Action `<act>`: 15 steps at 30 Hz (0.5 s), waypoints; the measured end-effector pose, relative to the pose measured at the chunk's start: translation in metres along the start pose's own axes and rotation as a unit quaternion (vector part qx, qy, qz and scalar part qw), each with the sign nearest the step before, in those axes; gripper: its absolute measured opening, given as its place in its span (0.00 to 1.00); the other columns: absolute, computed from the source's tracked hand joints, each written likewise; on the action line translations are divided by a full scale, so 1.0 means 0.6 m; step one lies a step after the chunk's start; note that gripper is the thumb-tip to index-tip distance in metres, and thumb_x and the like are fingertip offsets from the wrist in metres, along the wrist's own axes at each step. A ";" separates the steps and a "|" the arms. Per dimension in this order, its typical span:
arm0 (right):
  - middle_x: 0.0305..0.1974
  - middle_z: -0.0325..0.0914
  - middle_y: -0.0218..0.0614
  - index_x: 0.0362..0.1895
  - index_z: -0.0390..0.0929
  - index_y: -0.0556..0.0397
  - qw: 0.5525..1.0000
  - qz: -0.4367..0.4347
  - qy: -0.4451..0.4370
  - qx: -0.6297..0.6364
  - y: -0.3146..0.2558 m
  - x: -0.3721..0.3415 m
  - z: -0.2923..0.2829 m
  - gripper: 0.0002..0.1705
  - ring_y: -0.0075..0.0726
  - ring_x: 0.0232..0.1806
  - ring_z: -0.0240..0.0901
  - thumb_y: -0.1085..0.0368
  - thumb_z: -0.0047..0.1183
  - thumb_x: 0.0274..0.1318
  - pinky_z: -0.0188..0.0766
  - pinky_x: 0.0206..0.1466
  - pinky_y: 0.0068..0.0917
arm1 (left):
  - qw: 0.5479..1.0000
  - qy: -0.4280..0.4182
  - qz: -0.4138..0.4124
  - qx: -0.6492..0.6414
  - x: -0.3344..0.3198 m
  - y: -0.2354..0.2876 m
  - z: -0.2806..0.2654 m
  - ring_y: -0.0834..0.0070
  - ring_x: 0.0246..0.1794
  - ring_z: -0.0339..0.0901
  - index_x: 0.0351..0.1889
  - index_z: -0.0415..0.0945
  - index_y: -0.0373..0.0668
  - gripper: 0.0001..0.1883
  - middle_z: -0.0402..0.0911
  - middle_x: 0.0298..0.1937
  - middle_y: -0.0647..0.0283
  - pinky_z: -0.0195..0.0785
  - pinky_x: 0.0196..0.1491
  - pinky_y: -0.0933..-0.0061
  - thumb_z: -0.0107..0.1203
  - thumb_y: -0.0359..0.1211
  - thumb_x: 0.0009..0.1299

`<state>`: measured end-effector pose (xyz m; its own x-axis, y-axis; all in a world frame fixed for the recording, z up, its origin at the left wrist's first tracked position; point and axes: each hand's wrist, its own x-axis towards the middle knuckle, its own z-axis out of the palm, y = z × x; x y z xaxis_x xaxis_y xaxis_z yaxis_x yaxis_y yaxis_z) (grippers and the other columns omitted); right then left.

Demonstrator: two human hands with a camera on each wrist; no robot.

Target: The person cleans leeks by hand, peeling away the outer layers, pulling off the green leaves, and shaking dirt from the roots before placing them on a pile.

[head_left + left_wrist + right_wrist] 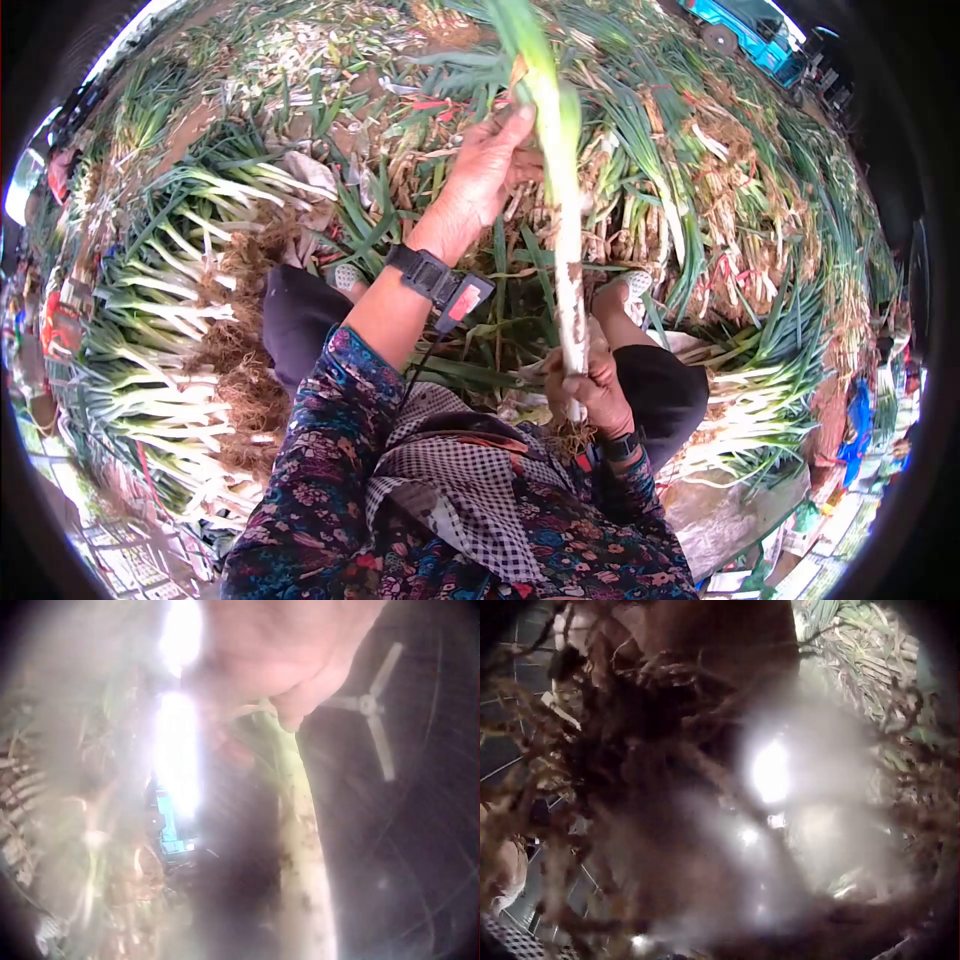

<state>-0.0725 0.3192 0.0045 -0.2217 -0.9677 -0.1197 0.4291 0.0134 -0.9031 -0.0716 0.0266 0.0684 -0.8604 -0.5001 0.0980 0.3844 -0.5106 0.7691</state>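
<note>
A long, thick green onion (566, 240) stands nearly upright in front of the person, its white shank streaked with soil. High on it, where white turns green, the left hand (490, 165) holds the stalk between thumb and fingers. Down near the root end, the right hand (597, 388) grips the shank with curled fingers, and brown roots (570, 437) hang below. The left wrist view has the fingers (300, 697) at the top of the soil-specked stalk (306, 870). Tangled roots (622, 742) and glare hide most of the right wrist view.
Trimmed green onions (170, 370) lie in a row at left, roots inward. Another bundle (750, 420) lies at right. Heaps of untrimmed onions (640, 190) spread ahead, past the person's shoes (637, 285). A blue vehicle (745, 30) stands far off at upper right.
</note>
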 end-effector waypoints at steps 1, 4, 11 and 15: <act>0.26 0.74 0.31 0.47 0.72 0.63 1.000 0.001 -0.006 0.000 0.011 0.007 -0.006 0.19 0.23 0.25 0.71 0.61 0.53 0.58 0.68 0.29 0.21 | 1.000 0.004 0.004 0.002 -0.006 -0.003 -0.007 0.76 0.33 0.81 0.54 0.74 0.40 0.21 0.82 0.41 0.66 0.74 0.35 0.74 0.60 0.40 0.68; 0.36 0.79 0.42 0.52 0.72 0.58 0.926 -0.007 0.015 -0.376 0.031 0.036 -0.018 0.18 0.36 0.38 0.75 0.62 0.53 0.61 0.69 0.44 0.32 | 0.991 0.084 0.048 0.093 -0.026 -0.020 -0.033 0.86 0.26 0.75 0.34 0.80 0.44 0.12 0.82 0.31 0.72 0.62 0.29 0.82 0.64 0.42 0.64; 0.47 0.77 0.43 0.56 0.69 0.62 0.935 -0.076 0.125 -0.324 -0.017 0.160 -0.037 0.24 0.34 0.47 0.73 0.57 0.51 0.62 0.69 0.52 0.29 | 0.980 0.107 0.022 0.165 -0.054 0.008 -0.109 0.89 0.28 0.70 0.40 0.82 0.45 0.14 0.82 0.33 0.74 0.61 0.32 0.83 0.65 0.42 0.63; 0.45 0.76 0.39 0.53 0.72 0.63 0.974 -0.122 0.173 -0.075 -0.045 0.277 0.006 0.23 0.28 0.46 0.70 0.60 0.55 0.58 0.66 0.50 0.24 | 0.980 0.089 -0.007 0.177 -0.068 -0.005 -0.126 0.88 0.29 0.71 0.41 0.82 0.43 0.14 0.82 0.35 0.72 0.63 0.34 0.82 0.66 0.40 0.62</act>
<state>-0.1181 0.1573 0.0106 -0.5940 -0.8044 -0.0014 0.1993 -0.1455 -0.9691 -0.0125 -0.0044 0.0141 -0.7810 -0.6246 -0.0019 0.2055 -0.2598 0.9436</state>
